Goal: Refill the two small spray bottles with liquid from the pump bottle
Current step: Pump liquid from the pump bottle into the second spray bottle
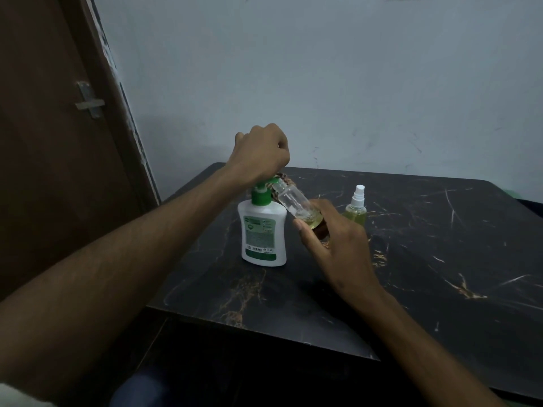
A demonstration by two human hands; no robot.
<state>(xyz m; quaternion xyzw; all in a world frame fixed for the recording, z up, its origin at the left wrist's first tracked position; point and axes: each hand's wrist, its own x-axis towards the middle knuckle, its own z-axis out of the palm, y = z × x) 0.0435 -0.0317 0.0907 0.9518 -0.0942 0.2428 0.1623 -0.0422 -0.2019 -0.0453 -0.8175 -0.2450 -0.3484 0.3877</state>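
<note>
A white pump bottle (263, 230) with a green pump head stands upright on the dark marbled table (440, 259), toward its left side and about midway between the near and far edges. The person's left hand (260, 154) sits on top of the pump head, knuckles up and fingers curled down over it; how exactly the fingertips lie on the green top is hidden beneath the hand.

The right hand (335, 242) comes in from the near right and grips a small clear spray bottle (295, 205) by its lower end, thumb on the near side and fingers wrapped behind. This bottle has no cap on and is tilted, its open neck pointing up and left, right at the pump's nozzle, just beside the green head. A little yellowish liquid pools at its lower end, close to the fingers.

A second small spray bottle (356, 208) stands upright on the table just to the right of the right hand and slightly farther away. It wears its white spray cap and holds yellow-green liquid through most of its body. Nobody touches it.

Behind the table rises a pale bluish wall (323, 69). To the left stands a dark brown door (44, 157) with a metal latch (88, 100) on it.
</note>
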